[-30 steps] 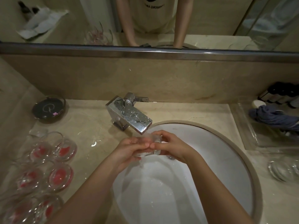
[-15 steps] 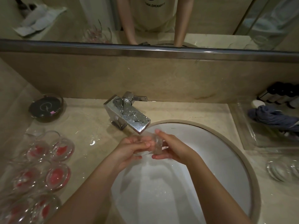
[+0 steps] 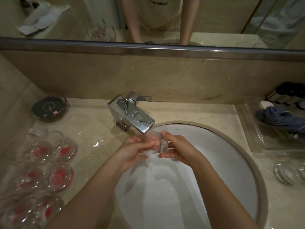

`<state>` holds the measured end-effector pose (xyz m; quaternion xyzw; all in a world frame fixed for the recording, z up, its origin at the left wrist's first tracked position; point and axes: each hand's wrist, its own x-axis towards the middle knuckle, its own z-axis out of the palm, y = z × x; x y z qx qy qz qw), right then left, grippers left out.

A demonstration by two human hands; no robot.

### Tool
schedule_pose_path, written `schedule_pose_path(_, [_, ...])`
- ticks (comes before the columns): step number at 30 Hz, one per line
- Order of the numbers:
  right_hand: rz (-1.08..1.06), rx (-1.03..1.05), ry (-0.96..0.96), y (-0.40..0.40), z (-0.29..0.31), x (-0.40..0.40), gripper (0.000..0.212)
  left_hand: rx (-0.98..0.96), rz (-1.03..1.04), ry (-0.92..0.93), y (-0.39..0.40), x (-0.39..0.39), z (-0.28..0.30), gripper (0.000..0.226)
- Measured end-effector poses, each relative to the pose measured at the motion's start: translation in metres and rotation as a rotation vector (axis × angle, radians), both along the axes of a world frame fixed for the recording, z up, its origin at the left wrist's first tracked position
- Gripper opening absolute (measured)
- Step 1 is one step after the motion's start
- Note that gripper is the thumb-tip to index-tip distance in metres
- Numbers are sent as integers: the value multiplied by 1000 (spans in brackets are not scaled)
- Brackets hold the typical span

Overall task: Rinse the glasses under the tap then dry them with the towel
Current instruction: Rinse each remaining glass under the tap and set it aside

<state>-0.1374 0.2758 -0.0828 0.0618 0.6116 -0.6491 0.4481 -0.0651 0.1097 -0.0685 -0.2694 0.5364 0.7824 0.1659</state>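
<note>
We observe both hands over the white basin (image 3: 222,179), just under the spout of the chrome tap (image 3: 132,115). Between them sits one clear glass (image 3: 162,144), lying roughly sideways below the spout. The left hand (image 3: 133,151) curls its fingers around the glass from the left; its grip is closed on the glass. The right hand (image 3: 178,150) pinches the glass's right end between index finger above and thumb below. Water droplets speckle the tap's top face; we cannot tell whether a stream is running.

On the beige stone surface (image 3: 99,129) left of the basin stand several clear glasses with red residue (image 3: 61,177) in their bottoms, grouped close together, some touching. Behind them rests a dark round dish (image 3: 49,107) bearing a pale swirl mark and a small pink tag; no letters legible on it.

Right of the basin, a clear tray (image 3: 252,129) holds a grey-blue towel (image 3: 280,118), bunched, plus a row of dark-capped bottles (image 3: 287,95) at the back. Nearer us on the right stand clean clear glasses (image 3: 288,174), apart from the tray.

The mirror (image 3: 66,22) above reflects the person's pale shirt (image 3: 160,14) with mirrored print; we read only a fragment resembling "THINKING", reversed. The remainder is cut off.
</note>
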Motion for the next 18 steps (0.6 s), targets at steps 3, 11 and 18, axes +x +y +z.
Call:
schedule_pose_path(3, [-1, -50, 55, 2, -1, 2, 27, -16, 14, -10, -3, 3, -4, 41])
schedule_pose_path(11, [93, 26, 74, 0, 1, 2, 30, -24, -19, -19, -1, 5, -2, 35])
schedule_pose_path(18, [0, 16, 54, 0, -1, 10, 34, -10, -15, -17, 0, 2, -2, 27])
